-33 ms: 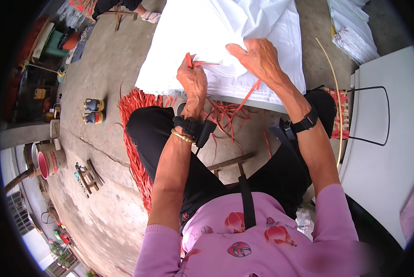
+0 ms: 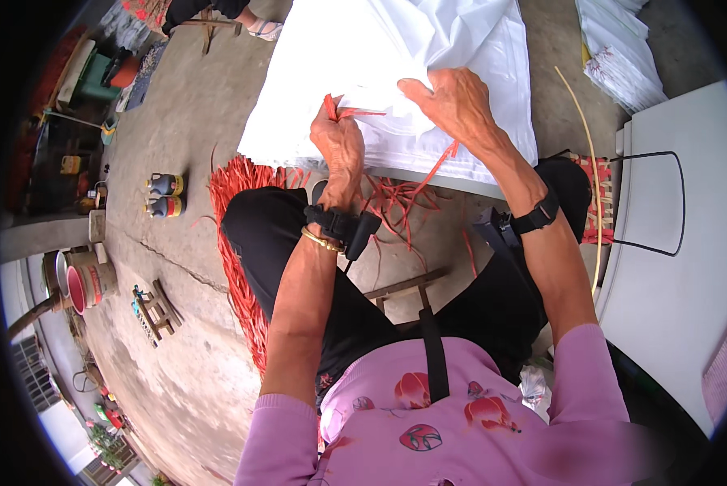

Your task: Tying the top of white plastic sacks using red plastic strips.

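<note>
A stack of flat white sheets that look like sacks (image 2: 299, 121) lies on a low table before my knees, its top layer creased and lifted into folds at the far side. My left hand (image 2: 339, 146) rests on the near left part, fingers pinched round a red plastic strip (image 2: 362, 112) whose ends stick out past them. On the right, my right hand (image 2: 457, 105) bears on the top sack, fingers curled into the folds, thumb pointing left; its fingertips are partly hidden. Another red strip (image 2: 438, 166) hangs over the near table edge below it.
A heap of red strips (image 2: 242, 267) lies by my left leg, and loose ones tangle under the table. Two dark bottles (image 2: 165, 196) and a small wooden stool (image 2: 157, 309) stand left. White sacks (image 2: 623, 69), a cane (image 2: 584, 138) and a white panel (image 2: 679, 219) are right. Another person's foot (image 2: 266, 30) shows top left.
</note>
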The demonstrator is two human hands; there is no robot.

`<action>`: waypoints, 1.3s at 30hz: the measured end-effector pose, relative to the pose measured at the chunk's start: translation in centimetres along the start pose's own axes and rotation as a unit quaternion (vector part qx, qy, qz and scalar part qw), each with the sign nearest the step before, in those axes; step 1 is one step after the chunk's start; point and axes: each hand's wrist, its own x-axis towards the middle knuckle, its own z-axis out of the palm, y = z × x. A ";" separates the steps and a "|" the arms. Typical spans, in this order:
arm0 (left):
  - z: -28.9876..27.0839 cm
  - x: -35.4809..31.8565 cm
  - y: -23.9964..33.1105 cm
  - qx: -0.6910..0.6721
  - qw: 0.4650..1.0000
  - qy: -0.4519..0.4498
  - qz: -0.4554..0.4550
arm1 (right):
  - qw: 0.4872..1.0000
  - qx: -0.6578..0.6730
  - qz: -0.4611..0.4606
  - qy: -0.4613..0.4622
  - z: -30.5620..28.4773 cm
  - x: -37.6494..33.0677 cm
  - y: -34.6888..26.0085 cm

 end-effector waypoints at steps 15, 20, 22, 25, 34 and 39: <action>-0.4 -0.6 6.1 -0.019 0.993 -0.088 0.072 | 0.997 0.055 0.030 -0.044 2.0 -1.1 0.1; 0.4 -1.5 5.4 -0.016 0.980 -0.148 0.132 | 0.958 -0.130 -0.245 0.066 3.2 -0.8 0.9; 0.2 -1.5 5.9 -0.021 0.978 -0.192 0.077 | 0.987 -0.027 -0.150 0.043 3.5 -0.1 0.2; -0.3 -1.0 6.9 -0.152 0.963 -0.218 0.035 | 0.931 0.314 0.165 -0.084 1.2 0.8 -0.3; 2.6 -1.9 2.0 -0.016 0.987 -0.159 -0.018 | 0.956 0.221 0.169 -0.093 -0.4 1.0 0.9; 3.1 -0.7 -1.0 -0.076 0.987 -0.014 -0.138 | 0.998 -0.058 0.000 -0.025 -0.9 -0.1 1.3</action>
